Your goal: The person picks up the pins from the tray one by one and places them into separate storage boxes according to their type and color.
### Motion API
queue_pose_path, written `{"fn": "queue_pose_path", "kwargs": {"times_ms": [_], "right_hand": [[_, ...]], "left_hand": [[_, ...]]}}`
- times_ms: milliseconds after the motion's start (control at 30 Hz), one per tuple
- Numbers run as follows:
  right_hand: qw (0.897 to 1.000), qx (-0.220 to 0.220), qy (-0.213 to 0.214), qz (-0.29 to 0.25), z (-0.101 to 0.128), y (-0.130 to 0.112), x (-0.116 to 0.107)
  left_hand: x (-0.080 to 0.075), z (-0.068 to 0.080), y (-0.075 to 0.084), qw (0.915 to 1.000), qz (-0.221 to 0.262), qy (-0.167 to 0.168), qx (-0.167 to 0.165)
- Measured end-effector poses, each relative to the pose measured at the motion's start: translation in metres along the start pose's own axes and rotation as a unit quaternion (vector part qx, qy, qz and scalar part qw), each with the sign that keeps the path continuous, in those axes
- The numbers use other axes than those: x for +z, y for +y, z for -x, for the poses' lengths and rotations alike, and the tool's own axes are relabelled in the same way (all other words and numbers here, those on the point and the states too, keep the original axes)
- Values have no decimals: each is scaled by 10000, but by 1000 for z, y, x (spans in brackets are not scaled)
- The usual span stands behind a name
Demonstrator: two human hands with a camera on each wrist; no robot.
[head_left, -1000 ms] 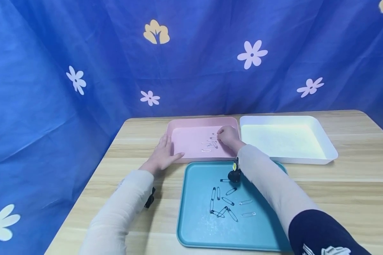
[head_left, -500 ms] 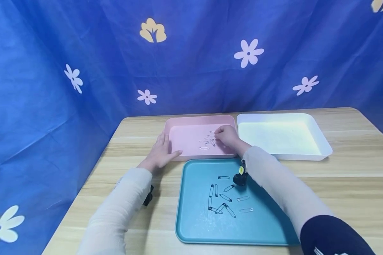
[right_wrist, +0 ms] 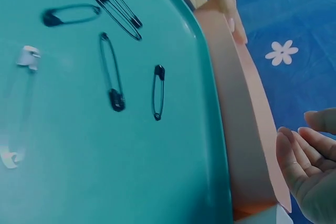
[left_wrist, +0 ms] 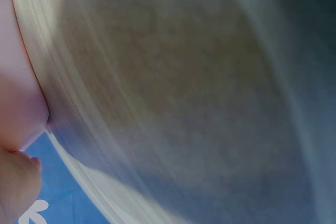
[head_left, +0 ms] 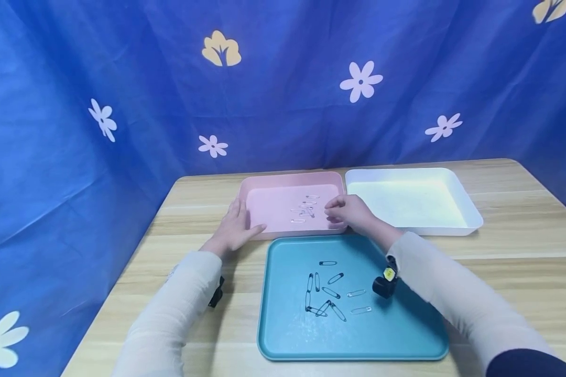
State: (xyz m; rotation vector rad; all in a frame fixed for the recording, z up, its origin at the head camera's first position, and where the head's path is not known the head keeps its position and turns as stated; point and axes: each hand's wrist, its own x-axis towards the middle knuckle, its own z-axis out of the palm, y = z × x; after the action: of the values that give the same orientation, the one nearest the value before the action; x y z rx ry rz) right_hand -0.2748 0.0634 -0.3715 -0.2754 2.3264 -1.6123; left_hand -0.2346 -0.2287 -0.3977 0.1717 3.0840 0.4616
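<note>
My left hand (head_left: 231,229) rests against the left wall of the pink tray (head_left: 269,212), fingers straight and thumb over its front rim. Several silver safety pins (head_left: 306,210) lie loosely grouped in that tray, right of its middle. Just right of them, over the tray's front right corner, is my right hand (head_left: 352,213). Its fingers (right_wrist: 296,161) are loosely bent with nothing between them in the right wrist view. On the teal tray (head_left: 302,335) lie several black safety pins (head_left: 331,293), some overlapping, with two silver ones (head_left: 361,310) to their right.
A white tray (head_left: 405,204) stands at the back right, beside the pink one. The teal tray sits in front of both. Wooden tabletop (head_left: 514,283) extends to the sides. A blue flowered cloth (head_left: 283,94) hangs behind the table.
My right hand has drawn back rightward and toward me, away from the silver safety pins. Its pinched fingers have loosened, leaving the farthest pin lying free. My left hand stays at the pink tray.
</note>
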Motion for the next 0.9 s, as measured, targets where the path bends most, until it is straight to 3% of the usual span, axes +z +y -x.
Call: {"fn": "queue_pose_path", "kwargs": {"times_ms": [200, 467, 900], "right_hand": [[9992, -201, -194, 272, 25, 1, -8], [9965, -525, -642, -71, 54, 9, -19], [9928, -556, -1046, 155, 84, 33, -32]], "left_hand": [[1, 0, -1, 10000, 36, 34, 40], [2, -1, -2, 9999, 20, 75, 79], [2, -1, -2, 10000, 25, 43, -10]]}}
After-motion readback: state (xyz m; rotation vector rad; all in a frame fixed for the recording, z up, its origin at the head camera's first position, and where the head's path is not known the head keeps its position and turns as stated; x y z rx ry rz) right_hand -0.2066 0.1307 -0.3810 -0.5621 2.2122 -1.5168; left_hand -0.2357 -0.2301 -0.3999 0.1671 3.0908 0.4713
